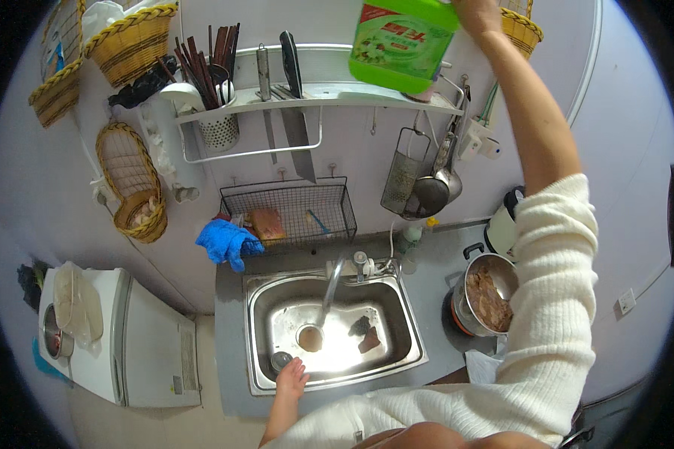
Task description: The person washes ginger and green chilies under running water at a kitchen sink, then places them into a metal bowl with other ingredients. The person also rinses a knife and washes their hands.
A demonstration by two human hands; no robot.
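Note:
My right hand (479, 18) is raised at the top, on the upper part of a green plastic detergent jug (404, 42) in front of the wall shelf's right end; its grip is partly cut off by the picture's edge. My left hand (292, 378) is over the near left rim of the stainless steel sink (337, 367), palm turned up, fingers slightly apart, holding nothing. Beside its fingertips, in the sink, lies a small round strainer or stopper (281, 361). A faucet (337, 272) stands at the back of the sink. A dark scouring pad (360, 325) and a reddish-brown piece (369, 340) lie inside.
A metal shelf (337, 102) holds chopsticks (202, 67) and a cleaver (299, 134). Below are a wire basket (326, 213), a blue cloth (229, 242) and a hanging grater (402, 179). A pot of food (488, 297) sits right of the sink; a white refrigerator (157, 342) stands left.

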